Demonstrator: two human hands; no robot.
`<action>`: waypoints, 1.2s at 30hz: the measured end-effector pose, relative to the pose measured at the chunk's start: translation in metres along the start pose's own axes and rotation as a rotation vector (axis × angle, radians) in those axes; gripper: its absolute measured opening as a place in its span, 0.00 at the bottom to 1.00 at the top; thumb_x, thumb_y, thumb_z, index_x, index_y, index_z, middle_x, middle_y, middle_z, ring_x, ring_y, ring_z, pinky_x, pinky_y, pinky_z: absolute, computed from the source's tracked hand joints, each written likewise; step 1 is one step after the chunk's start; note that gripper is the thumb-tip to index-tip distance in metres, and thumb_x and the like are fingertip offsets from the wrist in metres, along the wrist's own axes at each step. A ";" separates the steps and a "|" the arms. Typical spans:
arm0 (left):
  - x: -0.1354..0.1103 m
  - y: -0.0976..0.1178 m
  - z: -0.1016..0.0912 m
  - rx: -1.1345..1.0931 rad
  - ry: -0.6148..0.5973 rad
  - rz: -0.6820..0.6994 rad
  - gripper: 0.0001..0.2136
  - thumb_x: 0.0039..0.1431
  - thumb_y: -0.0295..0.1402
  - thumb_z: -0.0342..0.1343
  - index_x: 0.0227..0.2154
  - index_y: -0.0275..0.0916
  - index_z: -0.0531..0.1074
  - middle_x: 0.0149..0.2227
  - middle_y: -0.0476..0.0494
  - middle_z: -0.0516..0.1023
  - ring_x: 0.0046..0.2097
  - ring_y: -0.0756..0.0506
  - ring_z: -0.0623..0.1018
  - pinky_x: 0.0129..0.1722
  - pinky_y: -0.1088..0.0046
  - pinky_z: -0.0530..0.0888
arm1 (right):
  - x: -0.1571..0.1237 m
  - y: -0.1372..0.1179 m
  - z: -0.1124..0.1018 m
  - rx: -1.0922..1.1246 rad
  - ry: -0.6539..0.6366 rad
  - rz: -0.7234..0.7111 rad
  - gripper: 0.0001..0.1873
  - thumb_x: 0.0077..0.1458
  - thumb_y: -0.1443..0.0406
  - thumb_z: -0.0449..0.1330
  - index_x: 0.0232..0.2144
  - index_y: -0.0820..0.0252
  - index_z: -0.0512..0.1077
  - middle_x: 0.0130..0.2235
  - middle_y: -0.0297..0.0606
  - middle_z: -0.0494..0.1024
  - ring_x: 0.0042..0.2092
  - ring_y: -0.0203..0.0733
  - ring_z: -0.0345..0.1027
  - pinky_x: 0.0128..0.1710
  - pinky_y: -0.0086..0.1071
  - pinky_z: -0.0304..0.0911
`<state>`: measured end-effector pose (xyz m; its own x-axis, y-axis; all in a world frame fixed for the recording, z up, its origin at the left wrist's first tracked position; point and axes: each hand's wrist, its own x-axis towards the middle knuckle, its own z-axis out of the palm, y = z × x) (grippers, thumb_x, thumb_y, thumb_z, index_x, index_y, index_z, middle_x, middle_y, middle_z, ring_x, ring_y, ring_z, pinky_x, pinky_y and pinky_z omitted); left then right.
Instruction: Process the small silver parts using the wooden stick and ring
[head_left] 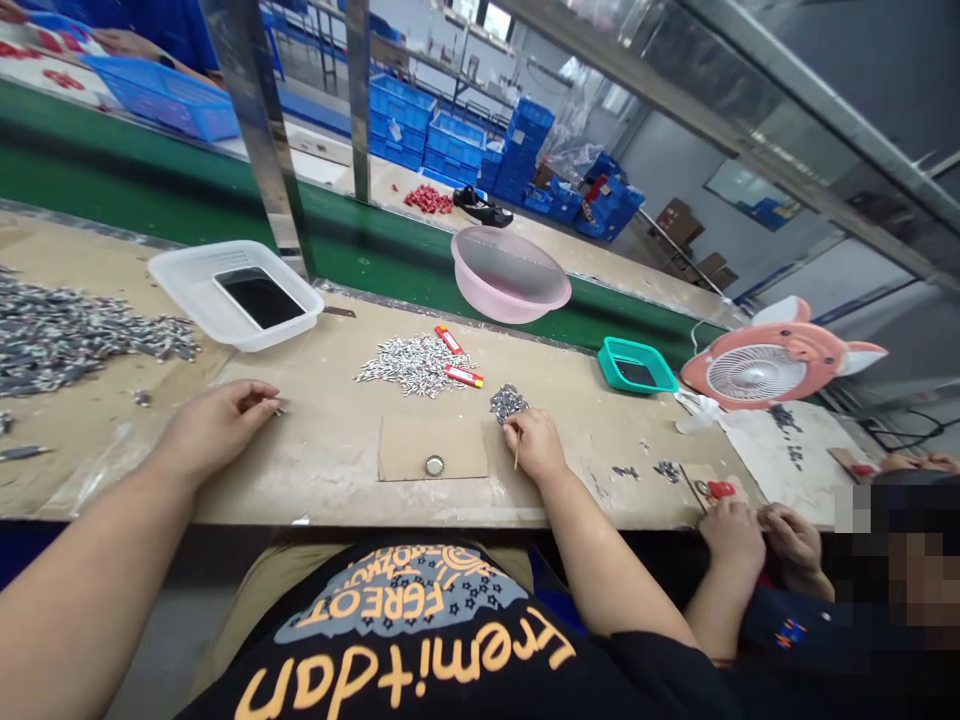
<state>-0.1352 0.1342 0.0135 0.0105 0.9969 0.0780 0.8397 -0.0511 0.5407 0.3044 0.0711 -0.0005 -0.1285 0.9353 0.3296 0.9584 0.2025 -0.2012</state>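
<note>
My left hand (217,425) rests on the workbench with its fingers curled, pinching a small metal part (277,408) at the fingertips. My right hand (534,445) lies closed on the bench and holds a thin wooden stick (517,452). Just beyond its fingers sits a small clump of dark metal parts (508,402). A larger heap of silvery parts (416,362) with two red lighters (463,376) lies between and beyond my hands. A bottle cap (434,465) sits on a cardboard patch (431,448).
A white tray (180,275) holds a phone. A big pile of metal parts (67,335) fills the left. A pink bowl (510,295), a green tray (636,365) and a pink fan (776,365) stand farther back. Another person's hands (757,540) work at the right.
</note>
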 end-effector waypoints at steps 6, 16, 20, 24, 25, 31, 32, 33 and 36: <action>-0.014 0.029 0.003 -0.170 0.199 0.259 0.11 0.56 0.38 0.52 0.37 0.37 0.72 0.41 0.45 0.74 0.47 0.44 0.71 0.50 0.66 0.65 | 0.013 -0.007 0.008 -0.249 -0.056 0.042 0.05 0.52 0.63 0.60 0.29 0.58 0.73 0.33 0.41 0.74 0.40 0.46 0.63 0.40 0.36 0.54; -0.088 0.142 0.071 -1.361 -0.422 -0.139 0.12 0.50 0.34 0.62 0.38 0.39 0.69 0.36 0.46 0.74 0.38 0.49 0.74 0.41 0.72 0.68 | 0.003 -0.085 -0.022 0.105 0.086 -0.179 0.04 0.55 0.66 0.56 0.31 0.58 0.72 0.33 0.38 0.73 0.40 0.43 0.62 0.44 0.37 0.56; -0.095 0.156 0.086 -1.559 -0.400 -0.220 0.12 0.49 0.33 0.63 0.34 0.38 0.68 0.31 0.49 0.74 0.33 0.52 0.72 0.37 0.75 0.67 | -0.005 -0.122 -0.026 0.245 0.081 -0.262 0.04 0.55 0.66 0.56 0.30 0.59 0.71 0.31 0.38 0.72 0.39 0.43 0.62 0.43 0.38 0.57; -0.099 0.154 0.093 -1.667 -0.319 -0.251 0.11 0.48 0.33 0.64 0.32 0.36 0.68 0.28 0.50 0.72 0.30 0.53 0.71 0.33 0.76 0.65 | -0.005 -0.126 -0.019 0.320 0.084 -0.302 0.03 0.56 0.67 0.56 0.30 0.58 0.70 0.31 0.38 0.72 0.38 0.43 0.63 0.41 0.39 0.58; -0.100 0.153 0.094 -1.689 -0.300 -0.255 0.12 0.48 0.33 0.64 0.33 0.36 0.69 0.28 0.50 0.72 0.30 0.53 0.71 0.33 0.76 0.65 | -0.004 -0.126 -0.017 0.338 0.088 -0.320 0.03 0.56 0.67 0.56 0.31 0.58 0.70 0.31 0.38 0.72 0.38 0.44 0.63 0.41 0.40 0.58; -0.103 0.149 0.093 -1.835 -0.216 -0.293 0.12 0.45 0.34 0.66 0.31 0.36 0.70 0.27 0.49 0.73 0.29 0.53 0.71 0.33 0.76 0.66 | -0.002 -0.130 -0.009 0.472 0.037 -0.381 0.05 0.55 0.67 0.56 0.35 0.53 0.70 0.33 0.40 0.73 0.38 0.48 0.65 0.40 0.44 0.61; -0.103 0.147 0.092 -1.845 -0.213 -0.302 0.12 0.45 0.34 0.66 0.30 0.36 0.71 0.26 0.49 0.73 0.28 0.53 0.71 0.32 0.76 0.66 | -0.003 -0.129 -0.008 0.507 0.017 -0.386 0.08 0.55 0.67 0.55 0.37 0.52 0.70 0.34 0.40 0.73 0.38 0.48 0.66 0.40 0.44 0.62; -0.102 0.145 0.091 -1.848 -0.209 -0.310 0.12 0.44 0.34 0.66 0.30 0.36 0.71 0.25 0.49 0.72 0.28 0.53 0.71 0.32 0.76 0.66 | -0.004 -0.127 -0.007 0.545 0.004 -0.389 0.10 0.56 0.68 0.54 0.40 0.52 0.70 0.35 0.41 0.74 0.39 0.48 0.67 0.40 0.44 0.62; -0.102 0.137 0.088 -1.832 -0.212 -0.332 0.12 0.45 0.33 0.66 0.30 0.36 0.71 0.25 0.49 0.72 0.28 0.52 0.72 0.32 0.76 0.67 | -0.008 -0.112 -0.003 0.624 -0.007 -0.363 0.17 0.58 0.68 0.51 0.48 0.50 0.68 0.38 0.42 0.75 0.41 0.48 0.68 0.40 0.44 0.64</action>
<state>0.0260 0.0308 0.0061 0.1688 0.9610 -0.2192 -0.7258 0.2717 0.6320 0.1988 0.0405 0.0219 -0.4152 0.7790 0.4699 0.5305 0.6270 -0.5705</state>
